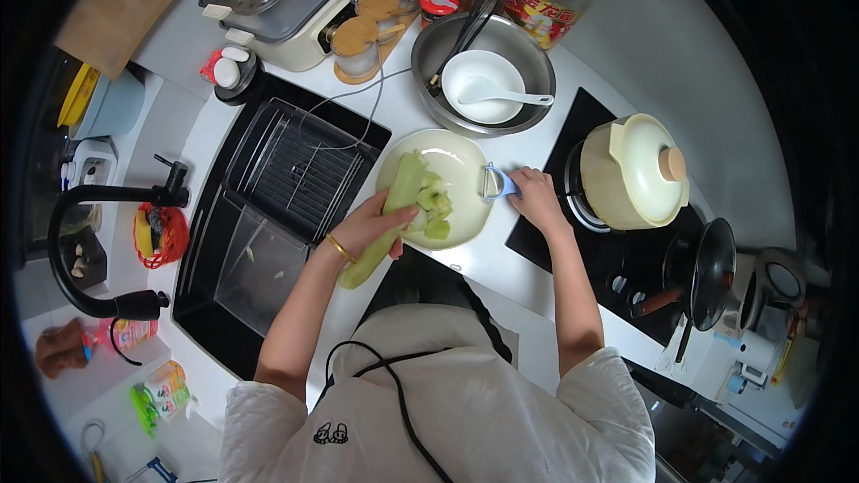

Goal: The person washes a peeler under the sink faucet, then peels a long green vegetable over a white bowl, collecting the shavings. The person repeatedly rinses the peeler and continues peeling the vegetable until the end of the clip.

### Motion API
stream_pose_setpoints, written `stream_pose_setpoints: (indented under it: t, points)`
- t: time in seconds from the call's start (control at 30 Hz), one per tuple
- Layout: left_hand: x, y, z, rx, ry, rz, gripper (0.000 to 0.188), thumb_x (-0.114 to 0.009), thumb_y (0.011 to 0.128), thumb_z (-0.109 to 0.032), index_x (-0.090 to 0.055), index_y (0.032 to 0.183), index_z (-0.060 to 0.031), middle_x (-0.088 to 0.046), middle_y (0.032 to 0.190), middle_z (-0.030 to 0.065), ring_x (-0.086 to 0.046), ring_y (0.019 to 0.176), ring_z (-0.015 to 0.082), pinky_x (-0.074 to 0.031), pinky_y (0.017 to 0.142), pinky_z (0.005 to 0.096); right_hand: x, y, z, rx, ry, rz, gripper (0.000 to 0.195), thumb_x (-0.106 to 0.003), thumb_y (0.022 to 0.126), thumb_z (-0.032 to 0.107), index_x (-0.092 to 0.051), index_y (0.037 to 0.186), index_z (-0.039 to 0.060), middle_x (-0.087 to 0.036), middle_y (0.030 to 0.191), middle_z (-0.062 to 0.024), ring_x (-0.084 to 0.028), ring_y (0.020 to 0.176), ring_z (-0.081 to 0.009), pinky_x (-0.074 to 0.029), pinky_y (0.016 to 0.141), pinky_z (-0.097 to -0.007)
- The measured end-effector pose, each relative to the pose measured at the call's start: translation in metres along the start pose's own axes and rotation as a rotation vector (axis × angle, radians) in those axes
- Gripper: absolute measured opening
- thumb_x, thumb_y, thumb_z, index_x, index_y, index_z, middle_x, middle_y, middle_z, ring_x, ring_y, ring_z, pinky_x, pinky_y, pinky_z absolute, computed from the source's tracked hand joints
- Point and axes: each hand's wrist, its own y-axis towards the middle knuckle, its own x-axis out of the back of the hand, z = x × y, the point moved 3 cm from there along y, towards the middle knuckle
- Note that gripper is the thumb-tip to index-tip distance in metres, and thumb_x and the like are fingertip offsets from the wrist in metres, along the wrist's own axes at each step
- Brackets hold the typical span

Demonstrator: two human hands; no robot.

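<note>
My left hand [377, 223] is wrapped around a long pale green stem vegetable [366, 261], which slants over the left part of a cream plate [463, 147]. Trimmed green pieces [436, 208] lie on the plate beside the stem. In my right hand [535, 198] is a light blue peeler [502, 184]. Its blade end hangs over the plate's right rim, apart from the vegetable. My palm and fingers hide part of the stem and of the peeler's handle.
A black sink [201, 282] with a wire drying rack [302, 171] is at left. Behind the plate stands a steel bowl [429, 107] holding a white bowl [463, 67] and spoon [496, 92]. Right, a lidded cream pot [614, 178] and a pan with glass lid [713, 275] occupy the cooktop [577, 127].
</note>
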Motion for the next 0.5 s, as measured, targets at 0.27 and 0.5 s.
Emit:
stream_pose_setpoints:
  t: [0.27, 0.5]
  points:
    - [0.002, 0.005, -0.006, 0.137, 0.122, 0.052, 0.035, -0.059, 0.083, -0.031, -0.048, 0.104, -0.0046, -0.050, 0.072, 0.0030, -0.052, 0.047, 0.0118, -0.045, 0.043, 0.0227, 0.056, 0.004, 0.084, 0.183, 0.335, -0.079, 0.062, -0.064, 0.066, 0.006, -0.042, 0.124, 0.0082, -0.046, 0.119, -0.0126, -0.042, 0.113, -0.0299, -0.035, 0.094, -0.0363]
    - [0.001, 0.016, -0.017, 0.093, 0.544, 0.197, 0.045, -0.062, 0.079, -0.032, -0.047, 0.112, -0.0043, -0.054, 0.075, 0.0039, -0.052, 0.051, 0.0094, -0.045, 0.046, 0.0228, 0.042, 0.030, 0.143, 0.667, 0.038, 0.119, 0.049, -0.068, 0.063, 0.014, -0.051, 0.107, 0.0054, -0.050, 0.112, -0.0112, -0.044, 0.110, -0.0261, -0.038, 0.091, -0.0344]
